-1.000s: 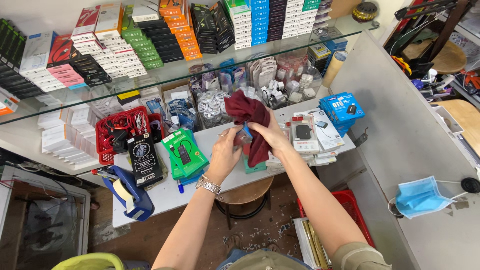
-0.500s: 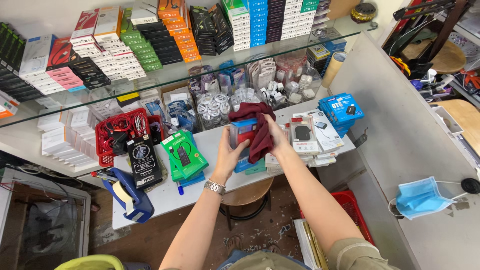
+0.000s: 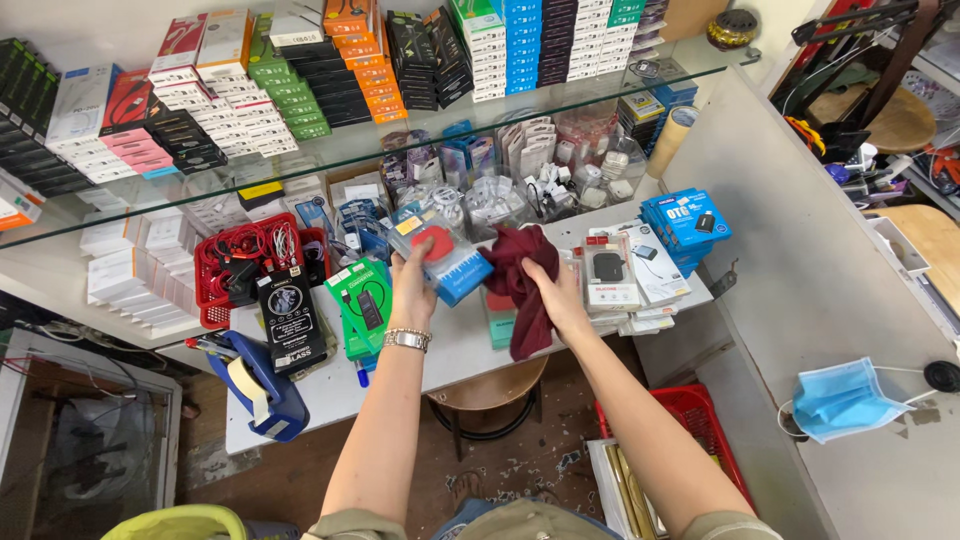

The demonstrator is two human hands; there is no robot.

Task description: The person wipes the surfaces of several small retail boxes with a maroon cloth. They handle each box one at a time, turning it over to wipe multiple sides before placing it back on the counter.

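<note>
- Our left hand (image 3: 412, 287) holds a clear-fronted blue package (image 3: 447, 257) with a red item inside, fingers curled round its lower left edge and lifting it above the table (image 3: 440, 350).
- Our right hand (image 3: 556, 293) is closed on a dark red cloth (image 3: 520, 285), bunching it in the fist; the loose end hangs down past the table's front edge.
- The package lies up and to the right of our left hand, its long axis slanting from upper left to lower right; its right end nearly meets the cloth, so our right hand sits just beside it, while the left is the one gripping it.
- The table is a white shelf-like surface crowded with goods: a red wire basket (image 3: 215, 265) of cables at the left, green boxes (image 3: 362, 305), a blue tape dispenser (image 3: 255, 375) near the front corner, and blue boxes (image 3: 685, 225) stacked at the right.
- A glass shelf (image 3: 330, 160) above carries rows of small coloured boxes.
- Around us is a small shop: a wooden stool (image 3: 490, 390) stands under the table, a red crate (image 3: 690, 415) on the floor, and a blue face mask (image 3: 840, 400) on the grey counter at the right.
</note>
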